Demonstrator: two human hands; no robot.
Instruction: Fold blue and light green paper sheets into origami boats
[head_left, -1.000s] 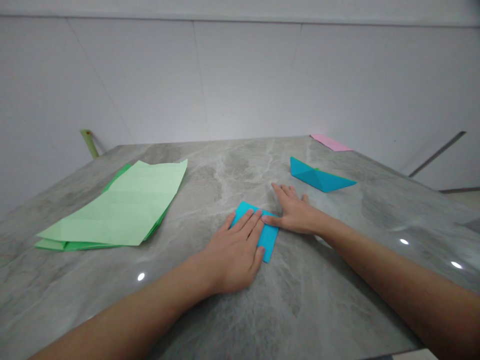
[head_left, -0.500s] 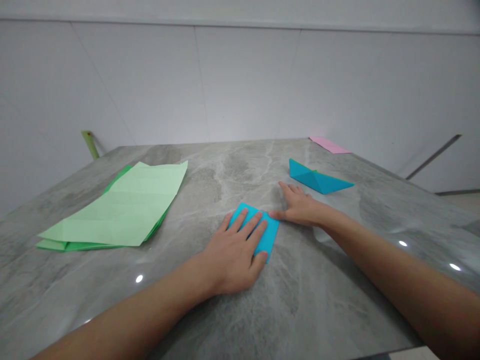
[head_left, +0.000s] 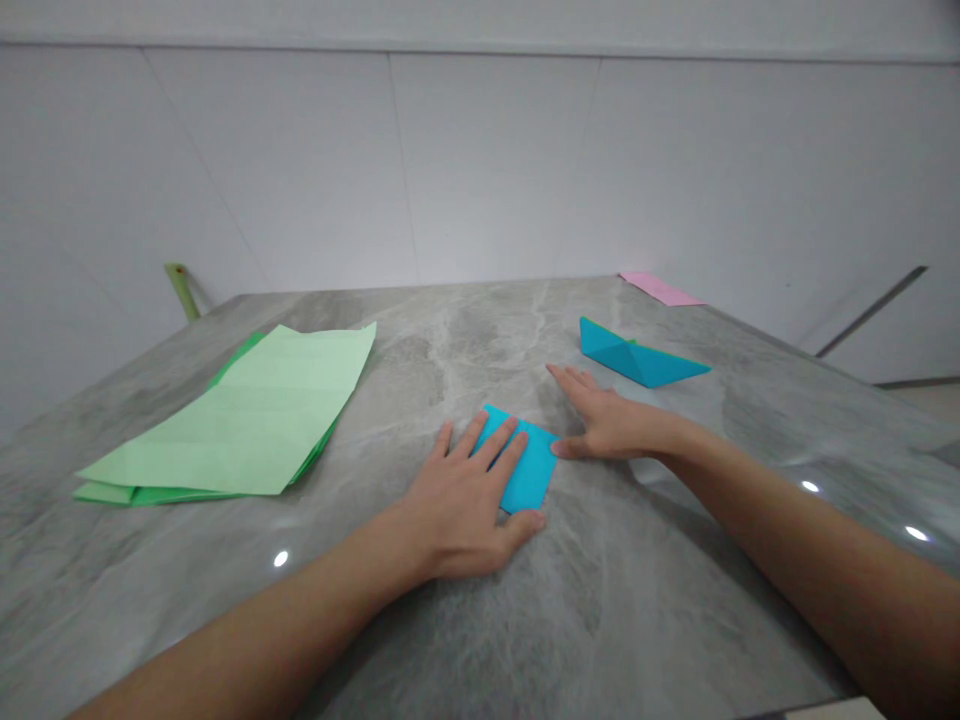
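Cyan paper square [head_left: 529,470]: folded, lying flat on the table, front centre, between both hands and mostly uncovered at its right half. Fold layers are hard to read at this angle.

Marble table [head_left: 600,610]: grey veined polished top, fills the lower frame, carries everything below. Ceiling lights reflect as small white spots.

White panel wall [head_left: 487,170]: behind the far table edge, seams visible.

Green paper stack [head_left: 225,420]: left side of the table, well apart from the hands. Large pale green creased sheet on top, darker green sheet showing beneath at its edges.

Left hand [head_left: 457,510]: palm down on the table, fingers spread. Fingertips rest on the square's left part, thumb touches its lower edge. Flat contact, no pinch; pressure cannot be told.

Right hand [head_left: 607,425]: palm down on the table, fingers spread and pointing away from the square. Thumb tip sits just at the square's right corner. Nothing pinched.

Step in hand: square is lying flat with both hands at it, neither lifting it. No crease being run that the view shows.

Cyan paper boat [head_left: 634,355]: folded boat shape, upright on the table, just beyond the right hand's fingertips.

Pink paper sheet [head_left: 660,288]: flat at the far right table edge.

Green post [head_left: 180,290]: short, behind the far left table corner.
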